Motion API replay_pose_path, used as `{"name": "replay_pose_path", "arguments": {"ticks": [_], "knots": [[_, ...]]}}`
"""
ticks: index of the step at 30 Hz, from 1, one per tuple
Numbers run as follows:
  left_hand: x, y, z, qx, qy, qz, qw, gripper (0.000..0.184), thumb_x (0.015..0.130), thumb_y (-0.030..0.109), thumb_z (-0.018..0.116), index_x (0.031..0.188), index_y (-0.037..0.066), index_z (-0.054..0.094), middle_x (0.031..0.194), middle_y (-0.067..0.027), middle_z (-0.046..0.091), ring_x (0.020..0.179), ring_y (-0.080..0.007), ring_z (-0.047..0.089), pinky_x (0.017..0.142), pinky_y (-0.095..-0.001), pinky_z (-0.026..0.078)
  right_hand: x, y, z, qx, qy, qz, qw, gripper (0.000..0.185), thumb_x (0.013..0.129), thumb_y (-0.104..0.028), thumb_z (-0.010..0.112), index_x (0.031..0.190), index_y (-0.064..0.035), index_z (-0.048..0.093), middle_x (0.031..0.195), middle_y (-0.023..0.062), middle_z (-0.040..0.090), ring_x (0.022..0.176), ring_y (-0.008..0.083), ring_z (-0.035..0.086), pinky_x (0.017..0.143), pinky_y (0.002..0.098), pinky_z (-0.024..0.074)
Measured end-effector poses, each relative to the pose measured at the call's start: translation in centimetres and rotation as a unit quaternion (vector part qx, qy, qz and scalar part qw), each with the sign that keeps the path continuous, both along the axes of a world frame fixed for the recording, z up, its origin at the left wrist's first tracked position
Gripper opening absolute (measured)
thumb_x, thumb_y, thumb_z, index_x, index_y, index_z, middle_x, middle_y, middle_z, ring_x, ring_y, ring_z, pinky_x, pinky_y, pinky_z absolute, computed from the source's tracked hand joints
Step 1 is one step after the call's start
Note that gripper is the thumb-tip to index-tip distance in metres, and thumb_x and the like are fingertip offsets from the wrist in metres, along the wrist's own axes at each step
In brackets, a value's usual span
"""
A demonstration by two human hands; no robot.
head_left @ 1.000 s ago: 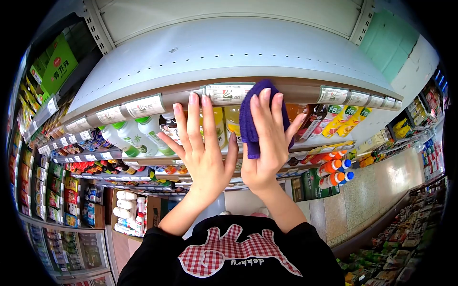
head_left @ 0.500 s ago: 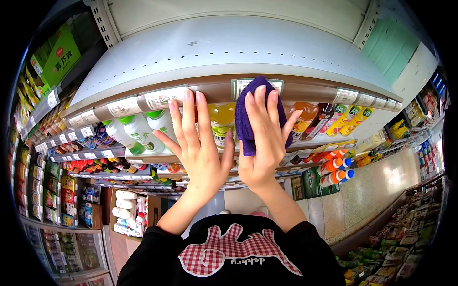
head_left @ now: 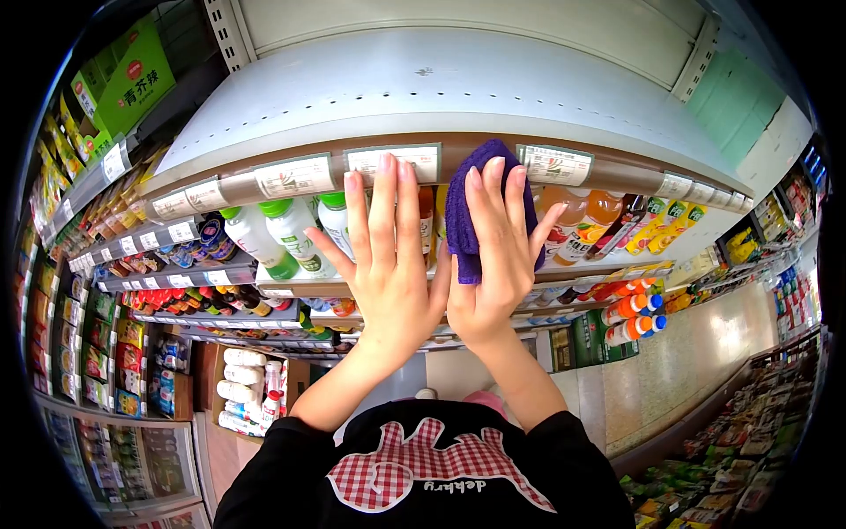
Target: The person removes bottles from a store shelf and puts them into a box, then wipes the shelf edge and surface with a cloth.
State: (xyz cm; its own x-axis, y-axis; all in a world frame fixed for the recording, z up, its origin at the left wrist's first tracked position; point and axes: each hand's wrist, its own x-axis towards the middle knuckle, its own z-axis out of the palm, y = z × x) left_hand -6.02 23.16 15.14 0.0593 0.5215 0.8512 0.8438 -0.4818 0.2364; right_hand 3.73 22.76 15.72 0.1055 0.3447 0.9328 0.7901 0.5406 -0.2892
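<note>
My right hand (head_left: 491,256) presses a folded purple cloth (head_left: 467,216) against the brown front strip (head_left: 476,148) of a shelf, its fingers lying over the cloth. To its left, my left hand (head_left: 388,273) is spread open with its fingertips at a price label (head_left: 423,160) on the same strip. Another price label (head_left: 557,165) sits just right of the cloth. Behind and below the hands stand drink bottles: white ones with green caps (head_left: 289,231) on the left and orange ones (head_left: 573,231) on the right. My hands hide part of that row.
Above the strip lies a pale shelf board (head_left: 441,75) with a row of small holes. A carton of white bottles (head_left: 242,388) stands on the floor at left. Bottles with orange and blue caps (head_left: 636,319) are at lower right. Packed shelves (head_left: 723,441) line the right side.
Both hands have slid left along the strip. The cloth has come off one price label and is now left of it. The view has shifted left too.
</note>
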Motion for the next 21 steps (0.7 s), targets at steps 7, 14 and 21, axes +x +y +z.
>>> {"name": "replay_pose_path", "arguments": {"ticks": [7, 14, 21], "knots": [[-0.7, -0.3, 0.2, -0.009, 0.026, 0.019, 0.999, 0.064, 0.084, 0.022, 0.055, 0.145, 0.007, 0.041, 0.151, -0.0056, 0.036, 0.143, -0.0279, 0.027, 0.11, -0.0619, -0.012, -0.9, 0.0, 0.0, 0.003, 0.006, -0.003, 1.0, 0.043, 0.093, -0.019, 0.045, 0.131, -0.0021, 0.057, 0.132, 0.0165, 0.058, 0.135, 0.0331, 0.043, 0.115, 0.0557, 0.0003], [-1.1, -0.5, 0.4, -0.03, 0.023, 0.021, 0.999, 0.069, 0.082, 0.021, 0.058, 0.146, 0.007, 0.038, 0.152, -0.0062, 0.035, 0.143, -0.0287, 0.026, 0.11, -0.0621, -0.012, -0.6, -0.2, 0.1, -0.012, 0.002, 0.004, 1.0, 0.044, 0.092, -0.019, 0.046, 0.131, -0.0017, 0.057, 0.132, 0.0174, 0.057, 0.135, 0.0333, 0.042, 0.114, 0.0567, -0.0012], [-3.2, 0.0, 0.6, -0.026, -0.005, 0.083, 0.996, 0.077, 0.082, 0.017, 0.063, 0.148, 0.001, 0.027, 0.153, -0.0161, 0.029, 0.145, -0.0348, 0.018, 0.111, -0.0586, -0.011, -0.9, -0.5, 0.5, -0.03, 0.001, 0.014, 0.999, 0.043, 0.091, -0.015, 0.044, 0.13, 0.0008, 0.057, 0.13, 0.0194, 0.058, 0.135, 0.0342, 0.042, 0.114, 0.0572, -0.0011]]}}
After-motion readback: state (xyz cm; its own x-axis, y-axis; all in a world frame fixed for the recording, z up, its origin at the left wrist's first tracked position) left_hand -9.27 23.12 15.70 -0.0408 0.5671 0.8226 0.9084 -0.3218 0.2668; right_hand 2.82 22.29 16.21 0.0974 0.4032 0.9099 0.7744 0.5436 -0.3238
